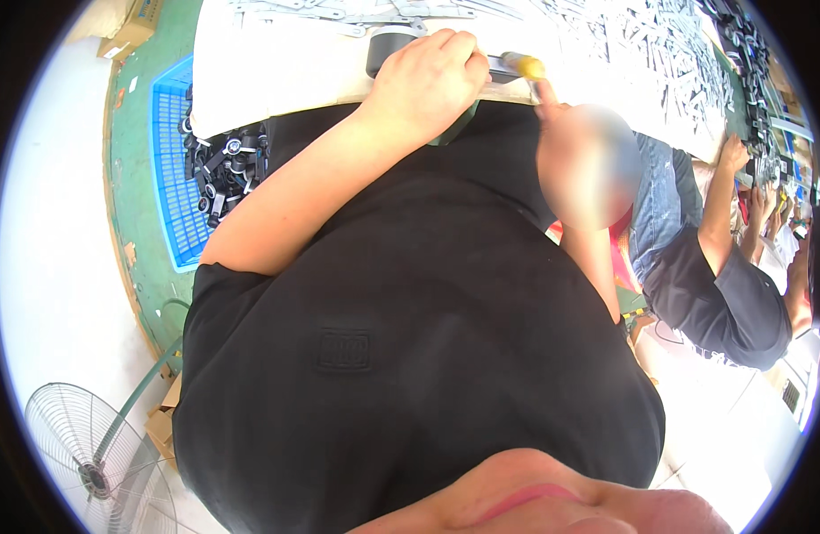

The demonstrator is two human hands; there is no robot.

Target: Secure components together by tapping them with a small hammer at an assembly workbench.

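My left hand is closed over a black part with a thick cylindrical end, which lies at the near edge of the table. A narrow dark arm with a pale top sticks out to the right of my fingers. My right hand is largely covered by a blurred patch. Its visible finger points up at a small yellow-ended tool, smeared by motion, close to the end of that arm. What kind of tool it is cannot be made out.
Flat grey metal pieces are spread over the pale tabletop. A blue basket at my left holds several black parts with silver rings. A fan stands at lower left. Beyond my right arm sits a person in black.
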